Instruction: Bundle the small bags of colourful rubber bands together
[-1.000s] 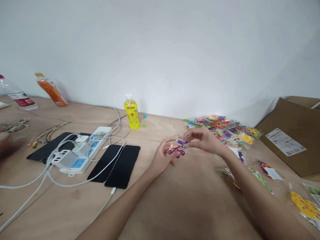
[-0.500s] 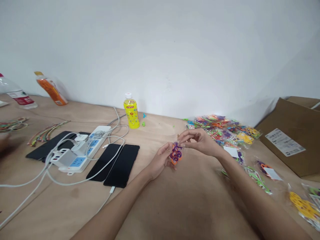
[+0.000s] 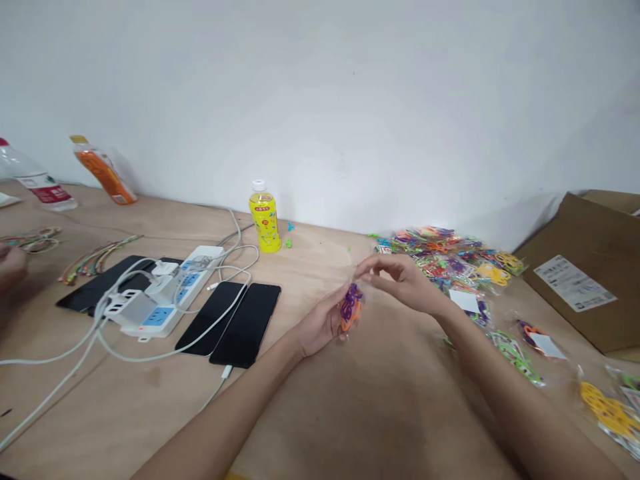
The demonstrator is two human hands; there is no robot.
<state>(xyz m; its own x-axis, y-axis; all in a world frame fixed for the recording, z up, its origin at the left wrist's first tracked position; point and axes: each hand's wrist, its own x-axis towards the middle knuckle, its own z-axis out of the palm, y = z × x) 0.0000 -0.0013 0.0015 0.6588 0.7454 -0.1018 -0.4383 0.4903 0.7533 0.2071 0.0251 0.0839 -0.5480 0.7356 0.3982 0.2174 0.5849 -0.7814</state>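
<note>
My left hand [image 3: 320, 324] holds a small clear packet [image 3: 351, 307] with purple and orange plastic pieces in it, above the middle of the wooden table [image 3: 350, 413]. My right hand [image 3: 403, 281] hovers just right of the packet, fingers loosely spread, with nothing visibly in it; its fingertips are close to the packet's top. A heap of similar colourful packets [image 3: 445, 257] lies behind my right hand near the wall.
A white power strip [image 3: 163, 300] with chargers and cables feeds black phones [image 3: 245, 323] at left. A yellow bottle [image 3: 265, 217] stands by the wall. A cardboard box [image 3: 585, 267] sits right. Loose packets [image 3: 607, 410] lie at right. Another person's hand [image 3: 10, 267] shows at the left edge.
The packet has turned from lying flat between both hands to standing edge-on in my left hand. My right hand has let go of it and opened.
</note>
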